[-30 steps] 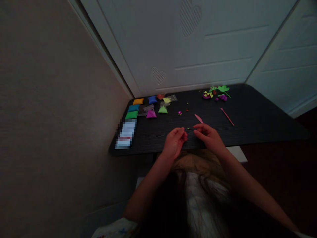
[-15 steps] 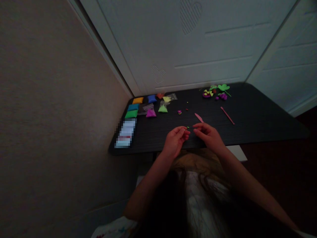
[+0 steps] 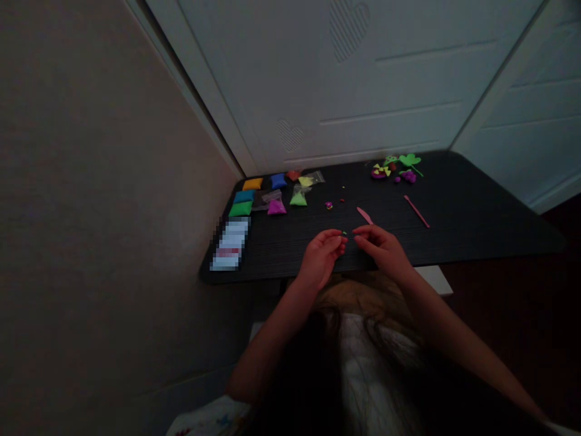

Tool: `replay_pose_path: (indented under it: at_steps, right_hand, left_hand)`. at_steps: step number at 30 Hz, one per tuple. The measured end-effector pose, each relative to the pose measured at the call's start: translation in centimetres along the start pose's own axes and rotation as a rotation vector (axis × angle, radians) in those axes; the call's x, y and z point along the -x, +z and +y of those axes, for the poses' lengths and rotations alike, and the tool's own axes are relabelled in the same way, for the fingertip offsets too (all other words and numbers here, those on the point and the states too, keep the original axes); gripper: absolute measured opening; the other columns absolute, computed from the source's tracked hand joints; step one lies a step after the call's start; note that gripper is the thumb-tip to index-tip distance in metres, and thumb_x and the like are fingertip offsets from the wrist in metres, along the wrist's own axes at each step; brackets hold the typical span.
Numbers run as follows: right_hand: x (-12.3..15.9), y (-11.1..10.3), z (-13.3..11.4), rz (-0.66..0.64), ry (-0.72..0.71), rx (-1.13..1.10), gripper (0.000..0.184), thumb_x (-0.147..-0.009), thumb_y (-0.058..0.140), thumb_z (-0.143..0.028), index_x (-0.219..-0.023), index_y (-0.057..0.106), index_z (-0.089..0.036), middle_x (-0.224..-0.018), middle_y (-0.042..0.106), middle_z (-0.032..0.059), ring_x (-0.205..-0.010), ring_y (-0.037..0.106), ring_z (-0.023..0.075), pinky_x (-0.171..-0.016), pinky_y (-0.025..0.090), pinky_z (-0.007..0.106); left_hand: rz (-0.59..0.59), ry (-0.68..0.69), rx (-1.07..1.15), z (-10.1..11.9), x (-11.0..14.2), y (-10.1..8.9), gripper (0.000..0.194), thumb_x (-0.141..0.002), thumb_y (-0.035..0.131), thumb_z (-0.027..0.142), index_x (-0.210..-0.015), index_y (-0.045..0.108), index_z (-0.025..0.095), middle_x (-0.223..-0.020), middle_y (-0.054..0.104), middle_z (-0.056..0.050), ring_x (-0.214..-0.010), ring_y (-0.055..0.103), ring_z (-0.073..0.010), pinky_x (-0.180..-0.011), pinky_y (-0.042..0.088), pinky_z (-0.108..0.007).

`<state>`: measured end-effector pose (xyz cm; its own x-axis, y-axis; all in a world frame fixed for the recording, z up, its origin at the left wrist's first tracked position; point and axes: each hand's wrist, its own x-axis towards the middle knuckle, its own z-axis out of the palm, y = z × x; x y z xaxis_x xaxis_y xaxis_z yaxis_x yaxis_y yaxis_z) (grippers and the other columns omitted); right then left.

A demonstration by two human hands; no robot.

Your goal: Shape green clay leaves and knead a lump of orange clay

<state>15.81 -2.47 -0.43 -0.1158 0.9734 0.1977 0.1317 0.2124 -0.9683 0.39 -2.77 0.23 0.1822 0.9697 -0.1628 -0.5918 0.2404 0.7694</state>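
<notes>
My left hand (image 3: 321, 251) is closed, thumb pressed toward the curled fingers. At its index fingertip shows a tiny green piece of clay (image 3: 344, 233), which appears pinched there; the exact contact is too small to see. Facing it from the right, my right hand (image 3: 380, 243) has thumb and forefinger slightly apart, nothing visible between them. A pink plastic clay knife (image 3: 364, 215) lies just beyond the right fingers. Farther back on the black table (image 3: 281, 254) sit a small purple and multicoloured clay piece (image 3: 329, 206) and a tiny red bit (image 3: 342, 200).
Bags of coloured clay, including a magenta one (image 3: 276, 207) and a light green one (image 3: 298, 198), cluster at the back left. A phone (image 3: 231, 243) lies at the left edge. A pink stick tool (image 3: 416, 212) and finished clay shapes (image 3: 381, 172) are on the right.
My left fingers have shifted slightly upward, and less of the green piece shows. My right hand has hardly moved.
</notes>
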Motion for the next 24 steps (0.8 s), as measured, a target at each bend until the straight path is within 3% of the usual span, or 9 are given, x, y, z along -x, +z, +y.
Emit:
replay_pose_path:
  at_steps: [14, 24]
  right_hand:
    - [0.02, -0.06, -0.17, -0.006, 0.009, 0.021, 0.023, -0.077, 0.056, -0.037, -0.093, 0.060, -0.021, -0.073, 0.058, -0.0007, -0.067, 0.052, 0.0121, -0.061, 0.039, 0.025]
    - [0.18, -0.08, -0.29, -0.002, 0.013, 0.015, 0.023, -0.078, 0.056, -0.036, -0.094, 0.061, -0.021, -0.075, 0.058, -0.0005, -0.068, 0.052, 0.0120, -0.063, 0.040, 0.025]
  left_hand:
    - [-0.090, 0.061, -0.224, -0.54, 0.19, -0.01, 0.011, -0.068, 0.065, 0.018, -0.077, 0.060, 0.015, -0.071, 0.064, 0.000, -0.068, 0.057, -0.0088, -0.067, 0.040, -0.022]
    - [-0.105, 0.074, -0.245, -0.54, 0.19, -0.02, 0.009, -0.070, 0.064, 0.020, -0.077, 0.060, 0.015, -0.071, 0.063, 0.000, -0.068, 0.056, -0.0090, -0.066, 0.040, -0.023]
